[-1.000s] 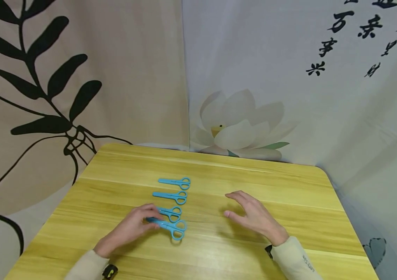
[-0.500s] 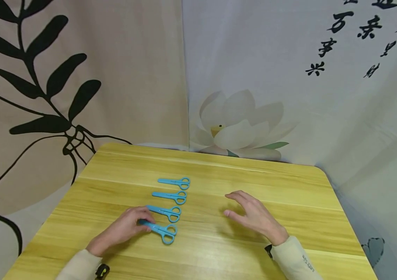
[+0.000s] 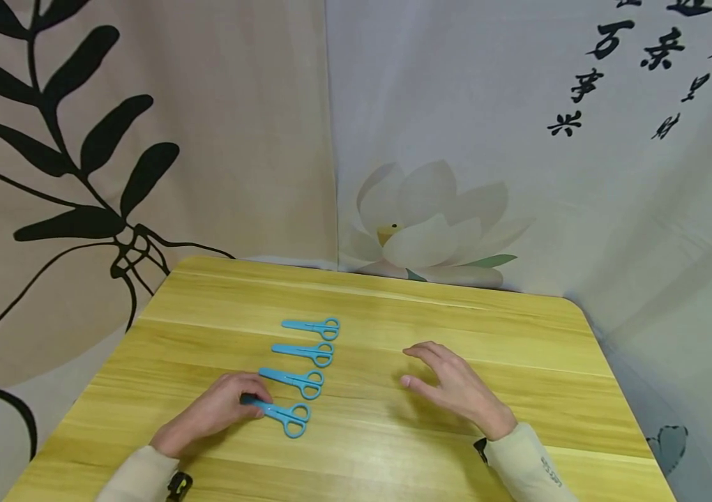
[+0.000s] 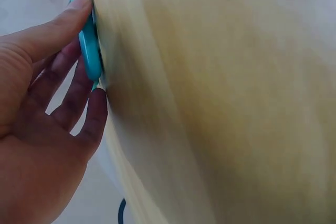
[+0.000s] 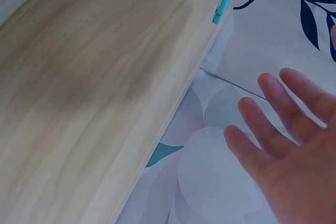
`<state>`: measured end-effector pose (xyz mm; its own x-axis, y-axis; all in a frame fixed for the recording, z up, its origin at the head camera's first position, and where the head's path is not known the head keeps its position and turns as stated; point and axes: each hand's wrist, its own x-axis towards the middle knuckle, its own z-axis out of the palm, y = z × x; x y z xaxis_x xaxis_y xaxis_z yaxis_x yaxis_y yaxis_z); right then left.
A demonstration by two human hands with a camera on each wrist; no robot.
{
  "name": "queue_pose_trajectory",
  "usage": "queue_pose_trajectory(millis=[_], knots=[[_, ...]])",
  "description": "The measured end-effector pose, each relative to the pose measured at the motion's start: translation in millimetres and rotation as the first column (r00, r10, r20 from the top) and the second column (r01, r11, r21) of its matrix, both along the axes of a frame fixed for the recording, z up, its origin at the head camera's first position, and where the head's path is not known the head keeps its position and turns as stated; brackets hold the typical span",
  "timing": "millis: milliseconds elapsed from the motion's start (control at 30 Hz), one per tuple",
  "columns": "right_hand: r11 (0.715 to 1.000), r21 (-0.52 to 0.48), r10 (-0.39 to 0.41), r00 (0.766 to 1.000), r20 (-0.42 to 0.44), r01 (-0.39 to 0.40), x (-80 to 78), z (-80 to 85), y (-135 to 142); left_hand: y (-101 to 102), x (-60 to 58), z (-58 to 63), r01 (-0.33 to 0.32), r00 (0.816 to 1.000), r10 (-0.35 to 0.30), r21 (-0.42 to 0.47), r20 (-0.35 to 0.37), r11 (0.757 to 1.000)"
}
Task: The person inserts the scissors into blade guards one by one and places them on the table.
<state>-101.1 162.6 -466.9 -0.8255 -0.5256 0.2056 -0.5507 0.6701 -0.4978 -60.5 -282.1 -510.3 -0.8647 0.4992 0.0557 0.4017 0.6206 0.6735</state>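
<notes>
Blue scissors [image 3: 280,414] lie nearest the person in a column of similar pairs. My left hand [image 3: 217,410] pinches their blade end between thumb and fingers, with the handle loops pointing right. In the left wrist view the thumb presses on the blue blade cover [image 4: 90,45], close to the tabletop. Just beyond are a second pair of scissors [image 3: 293,381], a third pair [image 3: 304,353] and a farthest pair [image 3: 312,327], all with loops to the right. My right hand [image 3: 459,389] hovers over the table's right half, fingers spread and holding nothing; the right wrist view shows its fingers [image 5: 262,129] apart.
The wooden table [image 3: 456,321] has its far edge against hanging curtains. A plant print [image 3: 73,153] covers the left curtain [image 3: 243,125]; a lotus print [image 3: 431,223] and dark characters mark the right one.
The left hand has drawn the nearest scissors left and slightly toward the person, away from the second pair, which it now leaves uncovered. The right hand stays in place.
</notes>
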Motion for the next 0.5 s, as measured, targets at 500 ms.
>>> queue_pose_trajectory(millis=[500], knots=[[1.000, 0.026, 0.006, 1.000, -0.028, -0.005, 2.8, -6.6, 3.9, -4.6, 9.3, 6.8, -0.043, 0.998, 0.038, -0.108, -0.046, 0.993]])
